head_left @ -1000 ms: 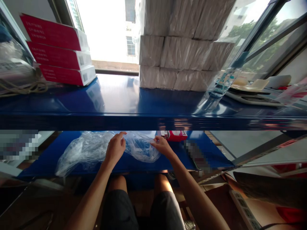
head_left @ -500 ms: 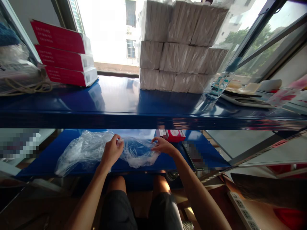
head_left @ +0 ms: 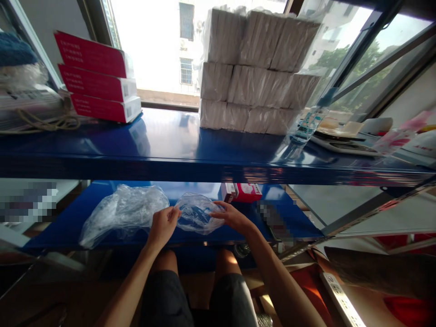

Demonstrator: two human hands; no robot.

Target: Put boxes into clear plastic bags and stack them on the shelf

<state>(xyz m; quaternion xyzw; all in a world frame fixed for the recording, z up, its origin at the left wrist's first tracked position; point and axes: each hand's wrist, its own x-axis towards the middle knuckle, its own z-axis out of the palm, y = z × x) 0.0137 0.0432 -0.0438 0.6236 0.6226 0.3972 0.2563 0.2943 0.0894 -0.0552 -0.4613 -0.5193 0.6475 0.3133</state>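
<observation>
A clear plastic bag [head_left: 195, 227] lies spread between my two hands above the blue lower shelf, its rounded outline held wide. My left hand [head_left: 164, 225] pinches its left edge between thumb and fingers. At the opposite edge, my right hand [head_left: 235, 218] has its fingers over the film and grips it loosely; part of the fingertips blends with the plastic. Just left of my left hand rests a crumpled heap of clear plastic bags [head_left: 124, 209] on the lower shelf [head_left: 64, 227].
Behind my right hand stand small red and white boxes [head_left: 247, 191], with a phone [head_left: 272, 218] to their right. The upper shelf [head_left: 163, 145] overhangs, carrying red boxes [head_left: 98, 84], wrapped white stacks [head_left: 252, 86] and a clear bottle [head_left: 308, 125]. A power strip [head_left: 342, 299] is low right.
The bag between my hands is now rounder and more spread out. My left hand has moved slightly right and down. My right hand's fingers have come further over the film.
</observation>
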